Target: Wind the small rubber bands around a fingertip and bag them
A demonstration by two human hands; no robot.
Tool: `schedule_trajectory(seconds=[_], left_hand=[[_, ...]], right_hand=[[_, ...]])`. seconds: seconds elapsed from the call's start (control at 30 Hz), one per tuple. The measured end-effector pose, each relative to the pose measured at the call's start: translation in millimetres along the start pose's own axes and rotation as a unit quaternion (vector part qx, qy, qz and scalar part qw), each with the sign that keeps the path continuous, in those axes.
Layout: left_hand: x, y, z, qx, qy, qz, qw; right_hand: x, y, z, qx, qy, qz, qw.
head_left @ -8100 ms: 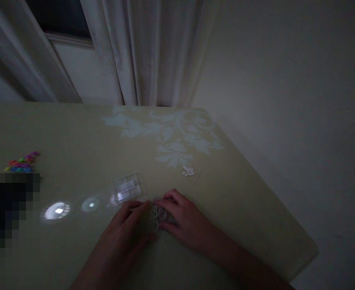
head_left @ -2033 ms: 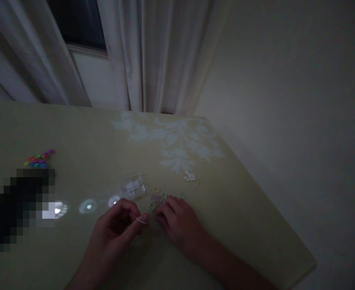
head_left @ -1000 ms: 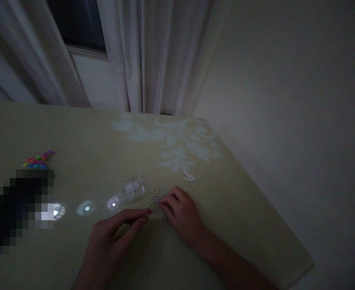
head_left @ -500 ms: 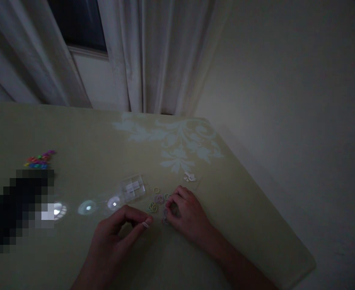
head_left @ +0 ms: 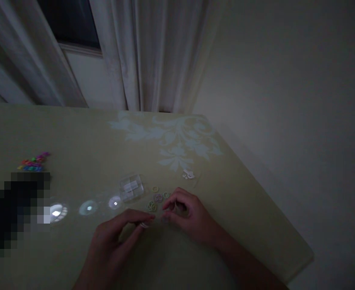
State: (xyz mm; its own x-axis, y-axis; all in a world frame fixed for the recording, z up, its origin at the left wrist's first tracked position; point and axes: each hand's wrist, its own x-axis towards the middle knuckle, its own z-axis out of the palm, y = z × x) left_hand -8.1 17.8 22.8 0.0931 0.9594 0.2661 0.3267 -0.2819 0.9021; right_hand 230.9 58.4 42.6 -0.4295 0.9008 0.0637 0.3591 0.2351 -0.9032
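My left hand (head_left: 117, 237) is closed in a pinch on small white elastic bands (head_left: 144, 225), which show at the tips of the thumb and forefinger. Facing it, my right hand (head_left: 189, 211) is curled, with a gap between thumb and fingertips and nothing visible in it. Beneath its thumb lie greyish bands (head_left: 165, 220), partly hidden. Just beyond both hands are green bands (head_left: 151, 206), purple bands (head_left: 158, 197), a pale green band (head_left: 166, 195) and a yellow band (head_left: 155, 189), all on the table.
Behind the bands sits a clear divided plastic box (head_left: 131, 188). Small white pieces (head_left: 188, 174) lie farther right. A pile of bright coloured bits (head_left: 34, 162) is at the left, beside a dark blurred-out shape (head_left: 14, 213). The table (head_left: 256, 225) ends at the right.
My right thumb and fingertips have parted and moved slightly left, closer to my left hand. My left hand keeps its pinch on the white bands. The view has shifted a little.
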Motion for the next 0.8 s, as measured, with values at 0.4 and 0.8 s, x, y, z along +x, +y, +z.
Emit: schedule_trajectory(seconds=[0.4, 0.8], left_hand=[[-2, -4, 3.5, -0.030, 0.025, -0.086, 0.996], [0, -3, 4.7, 0.001, -0.041, -0.027, 0.999]], right_hand=[[-3, 16, -1, -0.233, -0.062, -0.016, 0.970], [2, 21, -7, -0.208, 0.060, 0.017, 0.976]])
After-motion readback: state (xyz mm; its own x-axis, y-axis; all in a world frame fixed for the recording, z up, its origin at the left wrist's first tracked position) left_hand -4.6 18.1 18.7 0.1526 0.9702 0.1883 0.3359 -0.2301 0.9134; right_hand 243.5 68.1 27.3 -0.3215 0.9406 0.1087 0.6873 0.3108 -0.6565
